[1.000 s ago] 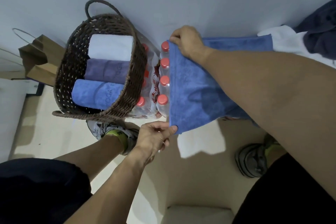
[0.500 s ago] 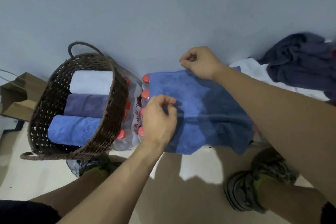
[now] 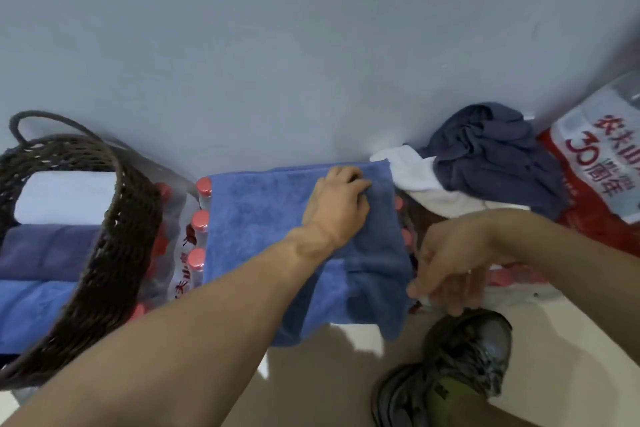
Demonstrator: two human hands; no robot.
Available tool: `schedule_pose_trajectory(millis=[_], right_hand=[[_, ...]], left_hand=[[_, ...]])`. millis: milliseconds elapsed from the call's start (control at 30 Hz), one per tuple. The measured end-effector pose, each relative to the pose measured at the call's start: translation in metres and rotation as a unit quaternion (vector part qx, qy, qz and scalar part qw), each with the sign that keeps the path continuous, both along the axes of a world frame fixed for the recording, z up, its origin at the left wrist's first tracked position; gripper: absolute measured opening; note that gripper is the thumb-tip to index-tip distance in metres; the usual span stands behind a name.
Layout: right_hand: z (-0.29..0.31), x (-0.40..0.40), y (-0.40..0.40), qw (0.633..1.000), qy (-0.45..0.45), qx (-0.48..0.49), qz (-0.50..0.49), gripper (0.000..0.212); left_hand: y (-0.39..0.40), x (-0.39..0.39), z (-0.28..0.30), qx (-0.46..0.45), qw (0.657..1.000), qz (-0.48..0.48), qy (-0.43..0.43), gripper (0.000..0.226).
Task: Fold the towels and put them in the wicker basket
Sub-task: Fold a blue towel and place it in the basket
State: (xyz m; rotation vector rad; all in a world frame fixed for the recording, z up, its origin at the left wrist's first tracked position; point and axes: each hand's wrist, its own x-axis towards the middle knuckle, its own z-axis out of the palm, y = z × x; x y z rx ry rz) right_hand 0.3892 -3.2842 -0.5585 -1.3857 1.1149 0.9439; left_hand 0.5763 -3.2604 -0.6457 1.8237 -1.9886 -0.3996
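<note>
Left hand grips the blue towel; right hand hangs loose; at three o'clock, a pack reads "30".

The wicker basket runs off the left edge, so its 3 rolled towels are partly cut. Right hand is motion-blurred, grip unclear. Left hand's fingertips sink into the blue towel.

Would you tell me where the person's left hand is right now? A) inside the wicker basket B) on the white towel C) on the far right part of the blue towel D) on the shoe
C: the left hand lies on the blue towel near its far right corner, fingers curled into the cloth.
</note>
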Motion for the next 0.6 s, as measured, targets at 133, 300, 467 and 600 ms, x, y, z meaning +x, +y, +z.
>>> schedule_pose_trajectory(millis=[133,300,467,600], right_hand=[[-0.018,0.005,0.031,0.976,-0.053,-0.213,-0.003,0.038],[-0.045,-0.006,0.087,0.918,-0.13,-0.313,-0.208,0.049],[-0.055,0.012,0.126,0.862,-0.13,-0.354,-0.338,0.035],[-0.061,0.02,0.15,0.823,-0.134,-0.321,-0.45,0.03]], left_hand=[[0.004,0.0,-0.02,-0.002,0.997,-0.032,-0.076,0.044],[0.004,0.004,-0.026,0.001,0.991,-0.047,-0.126,0.051],[0.004,0.005,-0.03,-0.009,0.991,-0.045,-0.125,0.051],[0.003,0.004,-0.032,0.0,0.99,-0.041,-0.132,0.052]])
